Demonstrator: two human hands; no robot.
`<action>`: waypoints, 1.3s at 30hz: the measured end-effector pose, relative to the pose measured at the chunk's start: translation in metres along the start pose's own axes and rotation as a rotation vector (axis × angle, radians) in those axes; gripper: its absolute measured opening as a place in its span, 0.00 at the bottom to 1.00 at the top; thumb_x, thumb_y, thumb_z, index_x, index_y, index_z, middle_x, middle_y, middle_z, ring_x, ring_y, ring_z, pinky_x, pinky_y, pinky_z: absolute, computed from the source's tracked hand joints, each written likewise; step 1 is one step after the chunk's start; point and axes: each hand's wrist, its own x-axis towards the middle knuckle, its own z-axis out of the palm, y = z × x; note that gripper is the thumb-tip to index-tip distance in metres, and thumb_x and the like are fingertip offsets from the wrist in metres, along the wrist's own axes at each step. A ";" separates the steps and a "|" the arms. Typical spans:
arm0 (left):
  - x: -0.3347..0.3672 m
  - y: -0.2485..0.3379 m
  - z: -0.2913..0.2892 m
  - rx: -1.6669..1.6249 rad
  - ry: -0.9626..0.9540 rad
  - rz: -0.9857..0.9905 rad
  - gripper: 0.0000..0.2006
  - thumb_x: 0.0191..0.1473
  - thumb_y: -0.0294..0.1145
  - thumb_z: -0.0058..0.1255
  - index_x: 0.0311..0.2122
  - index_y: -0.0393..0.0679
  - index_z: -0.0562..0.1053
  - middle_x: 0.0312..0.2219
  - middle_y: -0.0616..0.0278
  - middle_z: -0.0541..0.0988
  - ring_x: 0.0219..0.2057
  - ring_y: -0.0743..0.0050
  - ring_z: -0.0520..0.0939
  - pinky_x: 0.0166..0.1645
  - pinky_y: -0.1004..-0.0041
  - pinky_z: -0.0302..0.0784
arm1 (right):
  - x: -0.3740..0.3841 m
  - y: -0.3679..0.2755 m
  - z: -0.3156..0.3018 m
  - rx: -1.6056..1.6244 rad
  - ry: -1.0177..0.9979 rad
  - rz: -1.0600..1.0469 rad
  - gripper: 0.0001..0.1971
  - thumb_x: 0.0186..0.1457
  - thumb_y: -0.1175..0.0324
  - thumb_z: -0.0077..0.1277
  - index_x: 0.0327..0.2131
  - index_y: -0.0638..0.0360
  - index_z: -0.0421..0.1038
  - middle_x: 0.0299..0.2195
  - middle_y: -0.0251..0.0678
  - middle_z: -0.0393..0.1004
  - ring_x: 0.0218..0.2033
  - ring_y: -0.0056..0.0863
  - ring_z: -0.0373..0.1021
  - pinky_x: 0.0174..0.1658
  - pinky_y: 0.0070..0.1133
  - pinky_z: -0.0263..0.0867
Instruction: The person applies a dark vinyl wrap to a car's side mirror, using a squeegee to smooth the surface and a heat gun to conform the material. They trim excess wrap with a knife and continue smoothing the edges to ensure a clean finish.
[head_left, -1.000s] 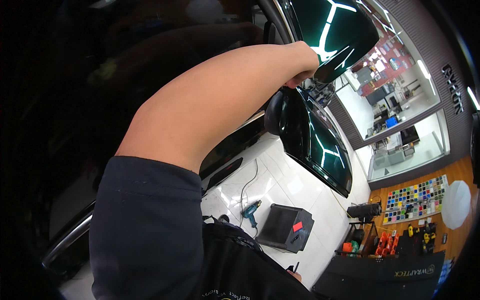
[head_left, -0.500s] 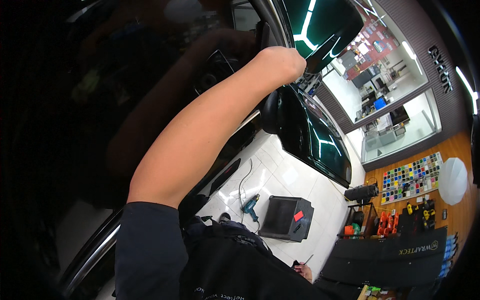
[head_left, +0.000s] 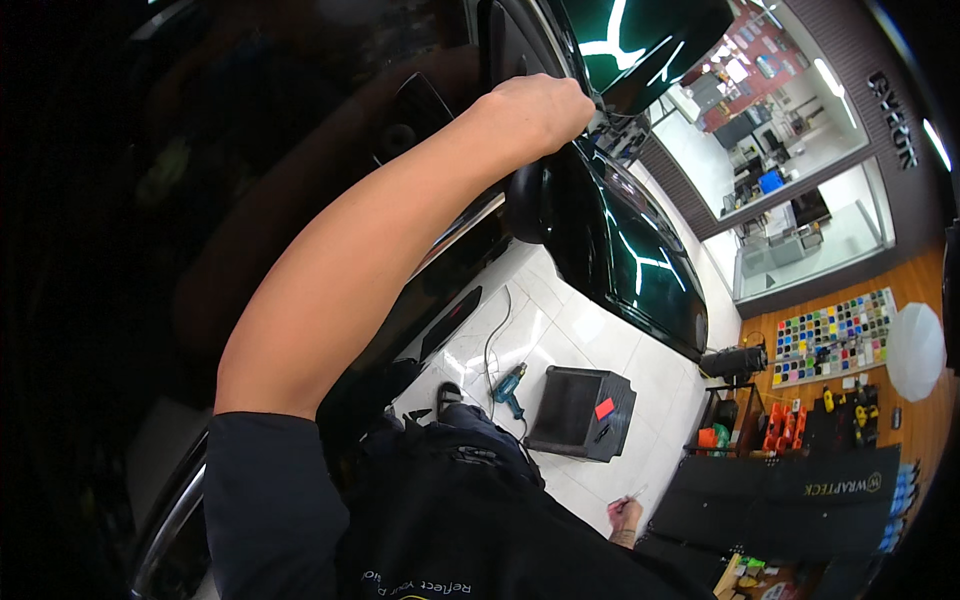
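At the left, the dark glossy side of the car [head_left: 250,180] is lying close under the bare left forearm [head_left: 320,280], and if the elbow were sagging, skin or the dark sleeve [head_left: 268,500] could be smearing the finish. Farther right, a shoe [head_left: 449,397] is standing near a loose cord [head_left: 489,345] and a heat gun [head_left: 509,392] that is lying on the floor [head_left: 570,325]; a careless step could be snagging the cord or kicking the gun. Above them, the door mirror [head_left: 527,205] is jutting out just below the wrist, so a slip of the arm could be knocking it. The left hand [head_left: 545,110] is resting at, or just over, the car's edge near the raised hood [head_left: 650,50]; its fingers are hiding behind the knuckles, so I cannot tell whether its grip is holding anything. Next, a black box [head_left: 560,405] is carrying a red square [head_left: 604,408] and a small dark item [head_left: 602,434], which a bump could be tipping off. Farthest right, the right hand [head_left: 625,514] is pinching a thin tool [head_left: 639,492] in a narrow grip, well apart from the car; its tip is looking too small to judge, but if sharp, a careless swing could be scratching paint or nicking the other arm.
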 end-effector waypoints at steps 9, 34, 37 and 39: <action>-0.030 0.015 -0.011 -0.133 -0.135 -0.288 0.06 0.48 0.19 0.51 0.34 0.32 0.76 0.30 0.41 0.79 0.36 0.46 0.83 0.36 0.60 0.81 | -0.235 -0.265 0.345 -0.594 -0.861 -1.377 0.11 0.63 0.68 0.43 0.46 0.59 0.67 0.31 0.27 0.67 0.27 0.13 0.58 0.31 0.12 0.55; -0.041 0.027 0.084 -0.047 0.585 -0.363 0.09 0.47 0.19 0.52 0.37 0.36 0.72 0.17 0.54 0.78 0.19 0.60 0.82 0.24 0.69 0.76 | -0.573 -0.159 0.671 -1.804 -2.125 -2.482 0.08 0.51 0.68 0.57 0.33 0.63 0.79 0.25 0.39 0.75 0.26 0.36 0.73 0.31 0.27 0.67; -0.040 0.028 0.087 -0.054 0.598 -0.356 0.10 0.46 0.19 0.52 0.37 0.35 0.73 0.17 0.54 0.78 0.19 0.61 0.82 0.24 0.69 0.76 | -0.574 -0.155 0.676 -1.767 -2.290 -2.421 0.07 0.51 0.70 0.57 0.32 0.63 0.79 0.25 0.40 0.76 0.27 0.36 0.74 0.33 0.26 0.69; -0.039 0.028 0.088 -0.056 0.592 -0.360 0.09 0.46 0.19 0.52 0.37 0.35 0.73 0.17 0.54 0.78 0.19 0.62 0.82 0.24 0.70 0.76 | -0.577 -0.148 0.673 -1.749 -2.274 -2.440 0.07 0.50 0.71 0.57 0.31 0.63 0.80 0.26 0.40 0.76 0.27 0.36 0.74 0.34 0.26 0.70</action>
